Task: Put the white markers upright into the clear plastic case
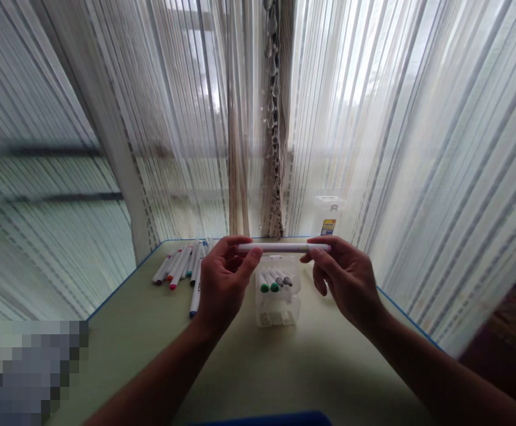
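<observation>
A white marker (280, 248) is held level in the air between my two hands. My left hand (225, 269) pinches its left end between thumb and fingers. The right end sits in the grip of my right hand (344, 275), whose lower fingers curl beneath. Below the marker, a clear plastic case (278, 313) lies on the table with several white markers (276, 278) in it, some green-tipped and some grey-tipped. Beside my left hand lies a loose pile of white markers (180, 266) with pink, orange, blue and other coloured ends, partly hidden by that hand.
The pale green table (231, 367) has a blue edge. At its back right stands a clear plastic container (328, 216) with a yellow label. Sheer striped curtains (187, 148) hang behind the table. A blue object (267, 419) shows at the bottom edge.
</observation>
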Motion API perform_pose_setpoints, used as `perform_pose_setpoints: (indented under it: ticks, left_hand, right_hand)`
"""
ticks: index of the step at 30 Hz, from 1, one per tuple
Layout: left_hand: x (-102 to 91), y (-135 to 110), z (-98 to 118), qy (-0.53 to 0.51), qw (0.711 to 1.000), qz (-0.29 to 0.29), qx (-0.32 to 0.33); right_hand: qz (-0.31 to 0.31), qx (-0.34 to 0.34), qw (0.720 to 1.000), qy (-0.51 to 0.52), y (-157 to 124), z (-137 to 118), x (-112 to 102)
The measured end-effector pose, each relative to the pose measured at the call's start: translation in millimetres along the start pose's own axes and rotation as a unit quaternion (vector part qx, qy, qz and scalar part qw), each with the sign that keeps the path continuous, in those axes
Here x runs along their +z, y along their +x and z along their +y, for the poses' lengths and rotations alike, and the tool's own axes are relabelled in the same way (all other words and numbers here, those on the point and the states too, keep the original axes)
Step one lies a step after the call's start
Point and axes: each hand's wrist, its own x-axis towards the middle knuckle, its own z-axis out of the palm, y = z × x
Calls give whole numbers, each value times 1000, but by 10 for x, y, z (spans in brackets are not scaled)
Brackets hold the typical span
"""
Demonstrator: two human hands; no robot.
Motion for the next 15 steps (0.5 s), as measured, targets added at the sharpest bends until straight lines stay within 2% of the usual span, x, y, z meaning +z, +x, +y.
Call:
perform_pose_setpoints:
  ticks: [7, 15]
  left_hand:
    - [-6, 1, -32, 2, 1000, -11, -2]
    - [27, 0, 20, -32, 999, -11, -9]
  right_hand:
    - [-3, -3, 1000, -23, 1, -2, 23]
    - [-8, 2, 1000, 1, 5, -1, 20]
